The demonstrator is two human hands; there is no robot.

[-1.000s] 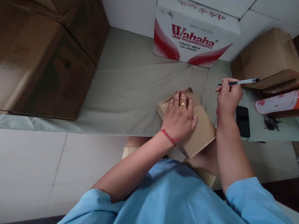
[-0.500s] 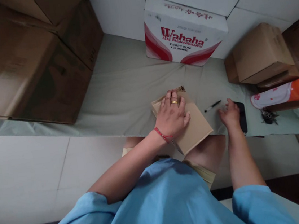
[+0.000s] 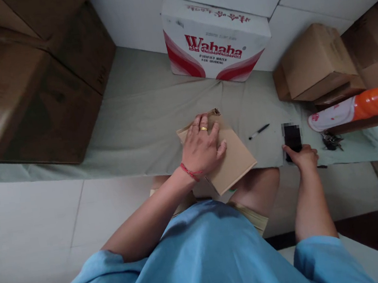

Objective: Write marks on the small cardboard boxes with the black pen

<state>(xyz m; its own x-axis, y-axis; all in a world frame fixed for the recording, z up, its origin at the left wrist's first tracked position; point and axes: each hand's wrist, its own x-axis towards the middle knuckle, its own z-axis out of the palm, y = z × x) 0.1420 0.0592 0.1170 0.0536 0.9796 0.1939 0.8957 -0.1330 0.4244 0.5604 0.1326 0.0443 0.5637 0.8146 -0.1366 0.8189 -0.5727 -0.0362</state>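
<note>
My left hand, with a gold ring and a red string bracelet, lies on a small flat cardboard box, fingers stretched over its top. The box sits at an angle and juts past the front edge of the cloth-covered surface. One far corner looks torn or crumpled. Over to the right, my right hand grips the near end of a black phone, thumb along the left side and fingers along the right. Between box and phone lies a pen.
A white and red Wahaha carton stands against the wall. Large brown boxes are stacked at left, smaller cartons at right. An orange-and-white bottle lies beside keys on the pale green cloth.
My right hand has come from the phone's left side onto its near end and closed round it. My left hand remains on the box. The whole view has shifted slightly.
</note>
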